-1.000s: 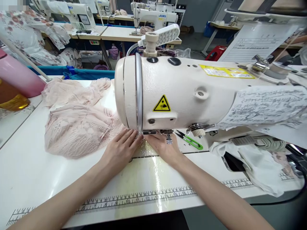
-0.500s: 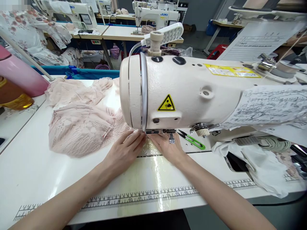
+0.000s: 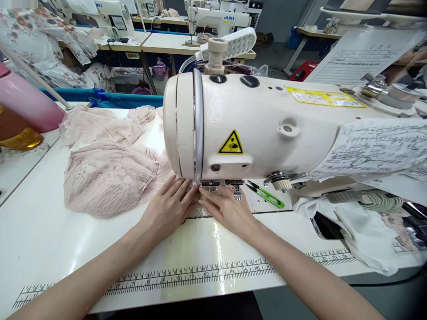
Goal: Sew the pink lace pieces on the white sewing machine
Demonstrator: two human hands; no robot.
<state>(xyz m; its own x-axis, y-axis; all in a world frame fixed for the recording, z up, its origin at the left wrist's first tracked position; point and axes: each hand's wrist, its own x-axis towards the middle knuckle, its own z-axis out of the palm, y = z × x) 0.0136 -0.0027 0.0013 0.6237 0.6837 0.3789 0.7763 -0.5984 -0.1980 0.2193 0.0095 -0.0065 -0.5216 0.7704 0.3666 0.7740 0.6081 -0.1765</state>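
My left hand lies flat, fingers stretched, on the edge of the pink lace fabric just left of the needle area. My right hand rests flat beside it, fingertips pointing under the cream sewing machine head. Both hands press down where the fabric runs beneath the machine; the needle and presser foot are hidden by the head. The lace spreads in a loose heap to the left on the white table.
Green thread snips lie right of the needle area. White cloth and a phone sit at the right. A printed ruler runs along the front edge. Pink and amber containers stand far left. Other sewing machines stand behind.
Both hands have drawn slightly back toward me and closer together; the fabric heap has barely shifted. The camera view wobbled a little.
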